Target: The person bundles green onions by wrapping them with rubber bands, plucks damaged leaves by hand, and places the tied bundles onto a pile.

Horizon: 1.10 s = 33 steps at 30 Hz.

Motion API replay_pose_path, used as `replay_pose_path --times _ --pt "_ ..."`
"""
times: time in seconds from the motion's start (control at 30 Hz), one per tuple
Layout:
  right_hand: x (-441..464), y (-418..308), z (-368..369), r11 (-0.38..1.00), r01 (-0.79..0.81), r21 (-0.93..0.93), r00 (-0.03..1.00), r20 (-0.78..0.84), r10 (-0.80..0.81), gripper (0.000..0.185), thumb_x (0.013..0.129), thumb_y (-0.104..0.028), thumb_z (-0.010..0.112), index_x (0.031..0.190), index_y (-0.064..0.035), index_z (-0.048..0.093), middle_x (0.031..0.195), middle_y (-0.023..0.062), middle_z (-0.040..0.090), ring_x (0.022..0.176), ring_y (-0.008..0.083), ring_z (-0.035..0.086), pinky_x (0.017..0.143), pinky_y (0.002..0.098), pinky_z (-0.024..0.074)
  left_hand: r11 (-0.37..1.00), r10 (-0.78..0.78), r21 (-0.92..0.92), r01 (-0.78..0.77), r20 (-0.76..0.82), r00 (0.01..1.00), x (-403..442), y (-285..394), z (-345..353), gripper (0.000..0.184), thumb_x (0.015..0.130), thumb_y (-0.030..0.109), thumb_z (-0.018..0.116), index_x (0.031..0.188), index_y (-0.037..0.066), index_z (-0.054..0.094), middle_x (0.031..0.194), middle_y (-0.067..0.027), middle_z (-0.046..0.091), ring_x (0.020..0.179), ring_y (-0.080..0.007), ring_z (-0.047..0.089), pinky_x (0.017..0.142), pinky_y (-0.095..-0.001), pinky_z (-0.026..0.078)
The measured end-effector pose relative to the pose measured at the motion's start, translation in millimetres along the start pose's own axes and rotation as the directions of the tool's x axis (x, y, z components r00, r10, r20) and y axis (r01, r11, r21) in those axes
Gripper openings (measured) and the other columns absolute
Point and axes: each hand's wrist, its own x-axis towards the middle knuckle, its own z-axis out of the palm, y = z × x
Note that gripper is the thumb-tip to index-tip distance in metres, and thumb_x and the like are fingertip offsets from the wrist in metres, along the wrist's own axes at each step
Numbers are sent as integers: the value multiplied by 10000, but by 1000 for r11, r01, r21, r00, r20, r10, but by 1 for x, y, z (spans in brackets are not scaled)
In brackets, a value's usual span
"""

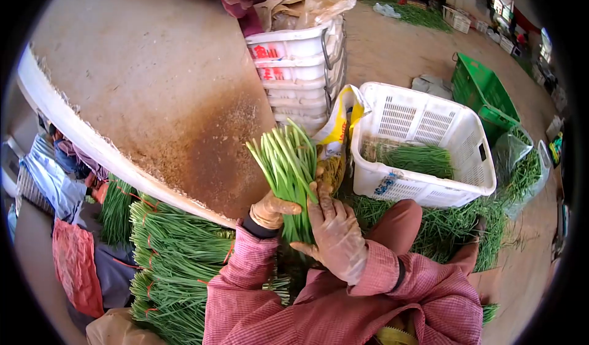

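Note:
My left hand (pixel 275 211), in a thin clear glove, is closed around a bunch of green stalks (pixel 285 170) that look like garlic chives. Their pale cut ends point up and away from me. Against the right side of the bunch lies my right hand (pixel 343 244), gloved too, its fingers stretched out and its thumb apart. The lower end of the bunch is partly hidden. Below and left of my hands, stacked bundles of the same stalks (pixel 178 253) are tied with red bands.
A brown-stained board (pixel 165 87) with a white edge stands at the left. Ahead are stacked white crates (pixel 294 69) and a yellow-white bag (pixel 337 127). On the right, a white basket (pixel 423 188) holds greens, near a green crate (pixel 485 87). Loose greens (pixel 448 234) cover the floor.

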Motion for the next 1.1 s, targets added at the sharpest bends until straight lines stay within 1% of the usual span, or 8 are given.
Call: replay_pose_path --times 0.2,0.3,0.43,0.53,0.63,0.87,1.0,1.1 --pt "-69 80 -23 551 169 817 986 -148 -82 329 760 -131 626 1056 -6 554 826 106 628 632 164 597 570 265 487 962 -178 -194 192 87 980 -22 -69 36 759 584 96 723 1229 -40 345 904 -123 573 733 -216 554 654 -308 459" --pt "-91 106 -65 504 -306 808 881 40 472 253 767 -54 617 1013 -6 592 792 87 627 613 60 549 544 188 461 925 -196 -294 241 173 965 -9 -113 54 754 578 129 730 1217 -34 364 842 -114 547 697 -197 522 610 -295 439" --pt "-104 141 -36 310 -240 920 890 81 448 128 772 -106 620 858 -13 635 597 62 601 427 88 523 362 201 411 883 -307 -261 389 303 902 10 -137 68 771 586 146 710 1244 -17 342 764 -79 512 625 -185 487 564 -297 392" --pt "-108 203 -46 816 -390 427 657 -492 571 139 796 -157 587 877 -57 640 569 73 590 407 96 513 350 189 409 881 -361 -210 424 279 890 12 -145 72 808 586 159 696 1278 8 308 739 -63 493 576 -186 468 535 -296 351" --pt "-110 187 -66 903 -429 22 691 -636 344 220 730 -188 637 929 -94 637 672 78 587 538 134 558 455 221 466 896 -379 -180 407 169 910 21 -151 76 790 601 158 695 1277 6 315 785 -81 511 652 -201 489 570 -307 386" --pt "-106 173 -27 878 -130 461 847 -408 340 165 685 -54 622 849 -65 630 681 91 579 564 229 576 485 292 470 832 -533 -138 537 64 843 30 -152 87 696 611 0 689 1233 23 378 1161 -105 485 943 -216 525 772 -330 451" --pt "-116 259 -15 726 -661 187 560 -522 644 126 739 -105 619 862 -90 638 694 57 616 542 175 576 473 285 489 855 -518 -28 518 -39 854 36 -149 104 699 595 47 704 1213 -18 384 960 -122 550 747 -209 541 636 -306 442" --pt "-124 246 -51 846 -518 126 646 -590 484 188 711 -139 649 895 -105 631 885 95 619 720 181 603 572 275 515 860 -510 -19 510 -81 857 46 -149 111 642 616 11 698 1190 9 409 1056 -98 524 893 -211 534 776 -328 436"
